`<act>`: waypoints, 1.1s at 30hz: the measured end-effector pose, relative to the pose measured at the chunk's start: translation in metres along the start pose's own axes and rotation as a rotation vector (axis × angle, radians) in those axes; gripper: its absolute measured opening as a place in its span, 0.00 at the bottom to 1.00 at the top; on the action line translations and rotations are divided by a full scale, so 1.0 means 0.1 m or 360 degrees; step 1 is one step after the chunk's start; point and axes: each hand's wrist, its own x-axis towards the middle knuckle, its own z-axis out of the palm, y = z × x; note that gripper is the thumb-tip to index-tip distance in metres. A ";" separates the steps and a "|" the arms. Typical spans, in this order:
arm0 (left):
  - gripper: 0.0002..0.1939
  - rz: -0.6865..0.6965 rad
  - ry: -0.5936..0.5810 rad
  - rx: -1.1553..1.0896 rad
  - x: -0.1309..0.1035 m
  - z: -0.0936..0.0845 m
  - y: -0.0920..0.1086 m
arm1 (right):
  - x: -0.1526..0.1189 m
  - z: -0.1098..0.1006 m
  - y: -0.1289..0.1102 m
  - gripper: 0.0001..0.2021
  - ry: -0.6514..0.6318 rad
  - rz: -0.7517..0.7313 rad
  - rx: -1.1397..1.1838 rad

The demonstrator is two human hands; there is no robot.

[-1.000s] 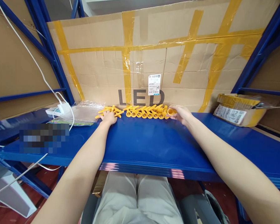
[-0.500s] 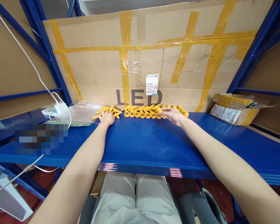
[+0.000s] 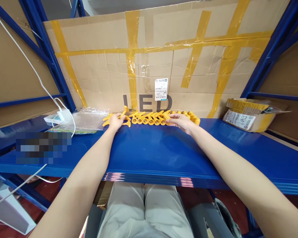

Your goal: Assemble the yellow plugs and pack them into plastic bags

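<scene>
Several yellow plastic pieces with round, hollow ends and slim stems stand in a tight row (image 3: 145,121) at the back of the blue shelf, their round ends facing me. My left hand (image 3: 116,122) is closed on one yellow piece (image 3: 125,111), which tilts up above a loose heap (image 3: 105,121) of the same pieces. Fingers of my right hand (image 3: 180,121) close around another yellow piece (image 3: 166,117) at the right part of the row. More yellow pieces (image 3: 194,118) lie behind and to the right of that hand, partly hidden by it.
A taped cardboard sheet (image 3: 101,76) marked LED stands behind the row. On the left of the blue shelf (image 3: 159,152) lie a clear plastic bag (image 3: 89,119) and a white power strip (image 3: 63,115) with cables. A small open carton (image 3: 249,115) sits at the right.
My left hand has drawn one yellow piece up from the heap and moved slightly right. My right hand has shifted a little left along the row, still at a yellow piece.
</scene>
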 end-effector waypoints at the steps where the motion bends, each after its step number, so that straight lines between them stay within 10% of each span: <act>1: 0.08 -0.0004 0.0052 -0.0122 0.00 0.00 0.03 | 0.00 0.00 0.00 0.11 0.0010 0.0013 -0.0021; 7: 0.08 -0.0332 0.0198 -0.0883 -0.06 0.03 0.42 | -0.02 0.00 0.00 0.12 -0.0036 0.0086 -0.0133; 13: 0.12 -0.0743 -0.0048 -0.1459 -0.20 0.01 0.75 | -0.05 0.03 0.00 0.12 -0.0118 0.0039 -0.0173; 33: 0.11 -0.0789 -0.0541 -0.1909 -0.46 0.20 0.98 | -0.05 0.20 0.14 0.15 -0.0340 -0.0843 -0.1570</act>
